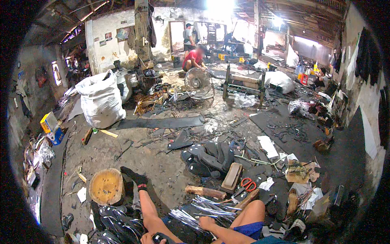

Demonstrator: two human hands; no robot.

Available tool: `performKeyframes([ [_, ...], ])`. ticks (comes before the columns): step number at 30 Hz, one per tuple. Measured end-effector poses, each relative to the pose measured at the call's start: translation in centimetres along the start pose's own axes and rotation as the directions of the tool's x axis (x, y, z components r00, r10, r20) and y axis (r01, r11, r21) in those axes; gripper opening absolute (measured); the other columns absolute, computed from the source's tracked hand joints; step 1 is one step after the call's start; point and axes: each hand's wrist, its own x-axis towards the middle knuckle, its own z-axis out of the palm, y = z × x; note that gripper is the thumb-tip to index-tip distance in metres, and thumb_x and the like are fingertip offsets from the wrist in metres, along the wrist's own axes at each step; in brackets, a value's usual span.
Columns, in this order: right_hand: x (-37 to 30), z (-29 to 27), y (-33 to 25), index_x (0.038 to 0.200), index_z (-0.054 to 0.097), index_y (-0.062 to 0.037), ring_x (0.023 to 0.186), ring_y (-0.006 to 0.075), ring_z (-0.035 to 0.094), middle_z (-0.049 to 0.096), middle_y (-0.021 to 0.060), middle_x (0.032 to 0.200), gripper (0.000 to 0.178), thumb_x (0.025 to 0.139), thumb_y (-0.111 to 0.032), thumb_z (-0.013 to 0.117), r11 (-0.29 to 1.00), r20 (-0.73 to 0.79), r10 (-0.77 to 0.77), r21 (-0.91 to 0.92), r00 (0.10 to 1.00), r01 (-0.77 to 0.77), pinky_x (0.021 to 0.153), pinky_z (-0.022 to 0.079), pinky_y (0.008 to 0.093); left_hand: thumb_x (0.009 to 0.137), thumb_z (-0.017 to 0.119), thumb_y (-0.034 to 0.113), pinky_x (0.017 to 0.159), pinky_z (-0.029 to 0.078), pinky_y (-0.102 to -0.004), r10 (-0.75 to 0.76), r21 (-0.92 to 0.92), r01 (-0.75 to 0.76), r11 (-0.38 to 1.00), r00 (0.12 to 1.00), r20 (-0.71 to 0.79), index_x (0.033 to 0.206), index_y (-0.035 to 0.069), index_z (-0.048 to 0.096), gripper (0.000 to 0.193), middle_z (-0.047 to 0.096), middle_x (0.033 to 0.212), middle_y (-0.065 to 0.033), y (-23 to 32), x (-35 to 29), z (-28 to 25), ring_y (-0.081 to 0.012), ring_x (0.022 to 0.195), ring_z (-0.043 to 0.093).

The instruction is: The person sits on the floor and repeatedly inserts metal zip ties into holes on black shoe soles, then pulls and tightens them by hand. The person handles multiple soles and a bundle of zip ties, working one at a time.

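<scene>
At the lower edge my left hand point(152, 238) is closed on a black rubber sole point(163, 237), partly cut off by the picture's border. My right hand point(207, 223) is a closed fist beside a bundle of thin white and grey strips point(203, 208); what it holds, if anything, is hidden. Black soles with small white tabs point(118, 221) are heaped by my left leg. Ahead of my legs lies another pile of black soles point(208, 156). Red-handled scissors point(248, 184) rest beside a rectangular block point(232, 176) and a wooden mallet-like piece point(206, 192).
A round wooden stump point(106, 186) stands by my left foot. Farther off are a big white sack point(100, 99), a long black rubber strip point(160, 122) and a standing fan point(198, 83). A person in red point(193, 59) crouches behind the fan. Scraps litter the floor on the right.
</scene>
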Motion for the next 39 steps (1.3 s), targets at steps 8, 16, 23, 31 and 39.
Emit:
performKeyframes([
  [8,-2.8,-3.4,-2.4,0.108,0.072,-0.0067,0.097,0.0356,0.068,0.071,0.017,0.104,0.038,0.092,-0.038,0.056,0.953,-0.203,-0.109,0.257,0.973,0.16,0.085,0.053,0.0466,0.086,0.074,0.03,0.08,0.051,-0.0403,0.063,-0.151,-0.054,0.987,0.996,0.057,0.11,0.001,0.066,0.038,0.068,0.096,-0.0196,1.8,3.3,5.4,-0.0333,0.089,0.064],
  [16,-13.0,-5.7,-5.8,0.111,0.072,-0.0062,0.087,0.008,0.061,0.071,0.0011,0.091,0.038,0.098,-0.041,0.06,0.653,-0.035,-0.346,0.709,0.938,0.267,0.081,0.05,0.0287,0.1,0.058,0.017,0.053,0.046,-0.0242,-0.36,-0.752,0.297,0.588,0.929,0.085,0.102,-0.002,0.063,0.02,0.065,0.079,-0.0041,8.6,9.7,3.1,-0.0098,0.062,0.057],
  [23,-16.1,-11.5,-7.2,0.121,0.063,-0.0008,0.078,0.0172,0.061,0.065,0.0084,0.09,0.032,0.1,-0.024,0.055,0.565,-0.393,-0.017,0.755,0.919,0.333,0.073,0.051,0.0331,0.091,0.068,0.008,0.079,0.054,-0.0315,-0.297,-0.836,0.169,0.522,0.955,0.008,0.127,-0.002,0.056,0.039,0.07,0.103,-0.0136,10.4,9.9,-1.5,-0.018,0.089,0.067],
  [31,-18.3,-15.3,-11.2,0.125,0.057,0.0027,0.085,0.0171,0.069,0.069,0.0106,0.097,0.029,0.099,-0.01,0.059,0.177,-0.025,-0.265,0.981,0.964,0.074,0.071,0.059,0.03,0.092,0.069,0.006,0.078,0.055,-0.0265,-0.205,-0.906,0.254,0.339,0.96,0.193,0.132,-0.002,0.056,0.042,0.071,0.111,-0.012,10.6,9.1,0.0,-0.0142,0.091,0.068],
  [39,-18.2,-13.1,-9.7,0.122,0.06,0.0046,0.092,0.0174,0.069,0.07,0.012,0.101,0.027,0.099,-0.008,0.058,0.269,-0.109,-0.278,0.945,0.954,0.186,0.083,0.057,0.03,0.091,0.07,0.006,0.073,0.056,-0.0266,-0.291,-0.928,0.316,0.197,0.923,0.252,0.125,-0.001,0.06,0.036,0.07,0.116,-0.0111,9.1,9.8,1.0,-0.0123,0.093,0.066],
])
